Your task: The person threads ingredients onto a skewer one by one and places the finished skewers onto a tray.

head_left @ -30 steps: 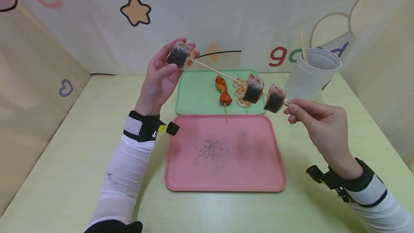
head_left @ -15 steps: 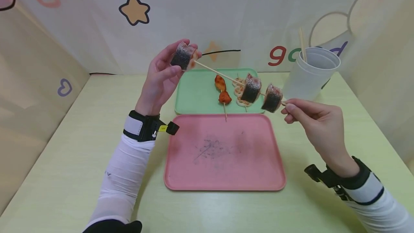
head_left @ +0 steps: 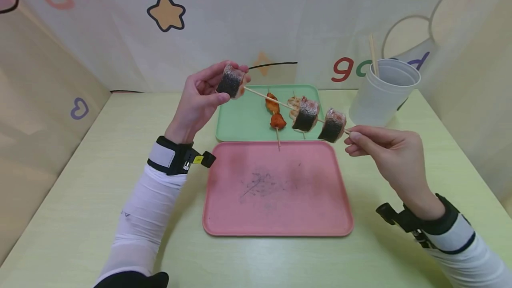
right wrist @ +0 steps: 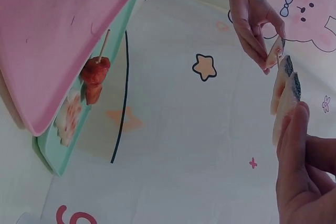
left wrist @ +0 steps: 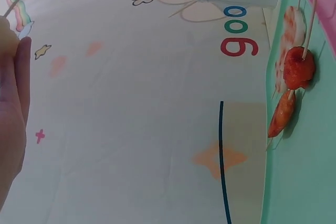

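My right hand [head_left: 394,159] pinches the end of a bamboo skewer [head_left: 266,97] between thumb and fingers. Two chunks that look like fish, with dark silvery skin, are threaded near that hand: an inner chunk [head_left: 306,114] and an outer chunk [head_left: 333,125]. At the skewer's far end, my left hand [head_left: 191,106] holds a third fish chunk [head_left: 231,82] between thumb and fingers, with the stick meeting its pale side. The skewer slopes down from left to right above the trays. In the right wrist view the chunks [right wrist: 287,103] line up edge-on between both hands.
A green tray [head_left: 236,119] holds a skewer of reddish-orange meat [head_left: 278,121] and a skewer of pale sliced rings [head_left: 294,103]. Nearer is a scuffed pink tray [head_left: 276,217]. A white cup [head_left: 380,97] with sticks stands back right, before a printed curtain [head_left: 256,12].
My left hand has come down and slightly right with its fish chunk, so the skewer slopes less. My right hand has shifted a little left.
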Available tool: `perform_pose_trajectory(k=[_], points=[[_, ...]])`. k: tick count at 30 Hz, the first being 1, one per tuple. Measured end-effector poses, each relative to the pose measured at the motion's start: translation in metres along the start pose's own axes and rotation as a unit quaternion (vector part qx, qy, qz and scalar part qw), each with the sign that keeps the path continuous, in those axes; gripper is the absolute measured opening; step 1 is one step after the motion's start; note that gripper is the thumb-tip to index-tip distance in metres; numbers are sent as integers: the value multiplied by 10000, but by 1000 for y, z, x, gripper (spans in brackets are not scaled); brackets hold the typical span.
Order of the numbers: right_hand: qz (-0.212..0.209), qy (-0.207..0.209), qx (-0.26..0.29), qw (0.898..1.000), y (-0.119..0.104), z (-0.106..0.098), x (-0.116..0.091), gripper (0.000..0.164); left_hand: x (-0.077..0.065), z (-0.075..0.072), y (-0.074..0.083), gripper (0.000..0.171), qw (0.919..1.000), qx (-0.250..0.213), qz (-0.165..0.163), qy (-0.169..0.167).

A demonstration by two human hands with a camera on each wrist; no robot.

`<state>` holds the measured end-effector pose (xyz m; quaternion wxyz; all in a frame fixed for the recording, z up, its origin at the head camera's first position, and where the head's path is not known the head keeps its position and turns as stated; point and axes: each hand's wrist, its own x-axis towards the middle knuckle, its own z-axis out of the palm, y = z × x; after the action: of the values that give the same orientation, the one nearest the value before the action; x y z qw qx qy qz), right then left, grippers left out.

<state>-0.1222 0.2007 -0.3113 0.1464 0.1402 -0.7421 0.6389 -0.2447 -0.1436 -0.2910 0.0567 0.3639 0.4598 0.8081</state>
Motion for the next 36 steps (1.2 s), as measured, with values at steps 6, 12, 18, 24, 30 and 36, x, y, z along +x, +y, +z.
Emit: perform_pose_trajectory(k=[6, 12, 18, 24, 30, 36], points=[[183, -118, -2, 9998, -2, 2, -1, 22, 0, 8, -6, 52, 9994, -20, -136, -328], [69, -44, -34, 10000, -5, 3, -1, 22, -3, 11, -16, 52, 9991, 175, -261, -275], [112, -46, -232, 9997, -8, 5, -2, 22, -5, 17, -21, 52, 9986, 314, -374, -179], [106, 2, 80, 9999, -11, 4, -3, 21, -2, 20, -22, 54, 9990, 82, -412, -160], [400, 6, 129, 9991, -14, 4, -3, 21, -4, 20, -21, 56, 9985, 420, -350, -77], [520, 61, 94, 9986, -16, 3, -3, 22, -6, 22, -23, 51, 9981, 431, -426, 83]])
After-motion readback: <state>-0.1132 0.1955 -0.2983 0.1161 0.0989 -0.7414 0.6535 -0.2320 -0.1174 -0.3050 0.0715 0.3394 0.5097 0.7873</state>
